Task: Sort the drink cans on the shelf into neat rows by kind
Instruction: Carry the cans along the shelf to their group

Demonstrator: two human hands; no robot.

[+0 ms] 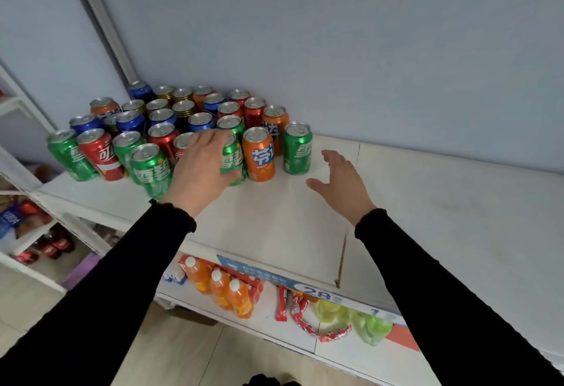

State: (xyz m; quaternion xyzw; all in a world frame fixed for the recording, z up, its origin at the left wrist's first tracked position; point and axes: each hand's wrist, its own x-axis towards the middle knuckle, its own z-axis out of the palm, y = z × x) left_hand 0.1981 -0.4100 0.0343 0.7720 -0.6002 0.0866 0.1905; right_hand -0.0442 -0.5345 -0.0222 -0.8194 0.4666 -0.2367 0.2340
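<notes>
Dozens of mixed cans [171,117] crowd the left end of the white shelf [442,202], with green, red, blue, orange and gold kinds jumbled together. The left hand [198,169] wraps a green can [233,161] in the front line, thumb low on its side and fingers over its top. Just beside it stands an orange can [259,155], then another green can [297,149]. The right hand [341,182] hovers with fingers spread, holding nothing. Better to lift the can straight up, so that its neighbours stay standing.
</notes>
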